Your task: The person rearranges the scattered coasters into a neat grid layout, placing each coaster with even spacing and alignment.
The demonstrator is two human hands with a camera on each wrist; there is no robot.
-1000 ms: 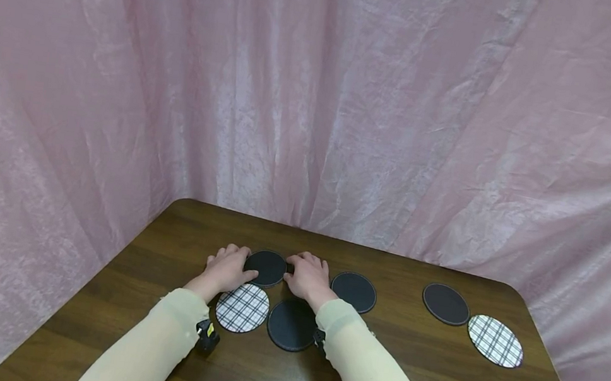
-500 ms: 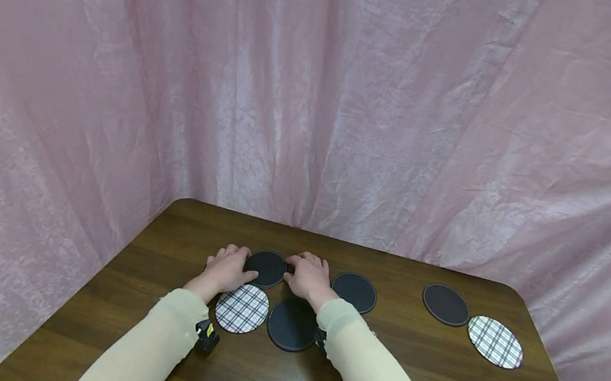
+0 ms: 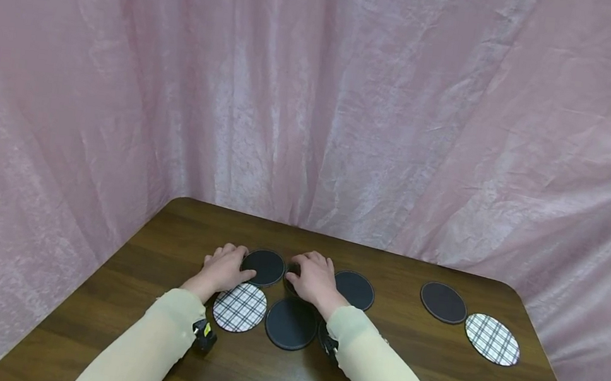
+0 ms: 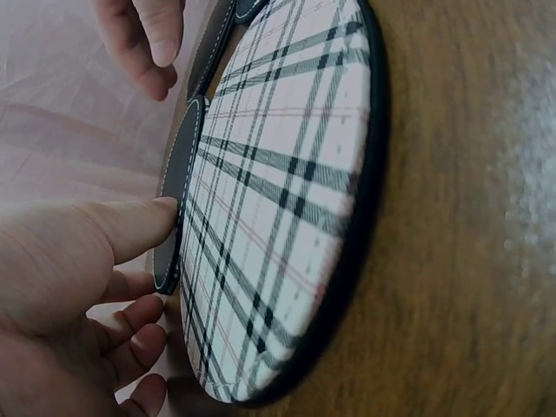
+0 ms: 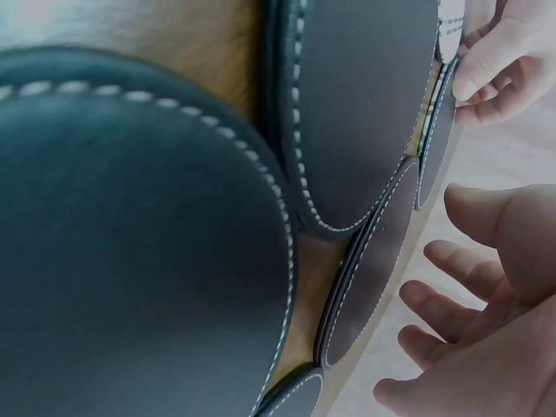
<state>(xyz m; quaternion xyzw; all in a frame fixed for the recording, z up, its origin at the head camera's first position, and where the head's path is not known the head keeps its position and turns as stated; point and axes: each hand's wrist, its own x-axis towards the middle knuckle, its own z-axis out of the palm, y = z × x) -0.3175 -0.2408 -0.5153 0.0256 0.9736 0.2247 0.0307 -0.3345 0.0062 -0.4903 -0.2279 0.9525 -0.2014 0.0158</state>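
My left hand (image 3: 222, 269) holds the edge of a round black coaster (image 3: 264, 268) with pale stitching, at the back of the wooden table. In the left wrist view the thumb lies on the rim of this coaster (image 4: 178, 187) and the fingers curl at its far side. Just right of it, my right hand (image 3: 317, 279) hovers with loosely spread fingers over another black coaster (image 5: 373, 269), mostly hidden by the hand in the head view. In the right wrist view a gap shows between the fingertips and that coaster.
A plaid coaster (image 3: 239, 307) and a black coaster (image 3: 291, 324) lie in front of the hands. Another black one (image 3: 353, 290) is right of the right hand; one (image 5: 130, 261) is under that wrist. Farther right lie black (image 3: 443, 303) and plaid (image 3: 493, 339) coasters. A pink curtain (image 3: 318, 90) hangs behind.
My right hand has shifted slightly right, uncovering part of the coaster beneath it. The left hand keeps its place at its coaster.
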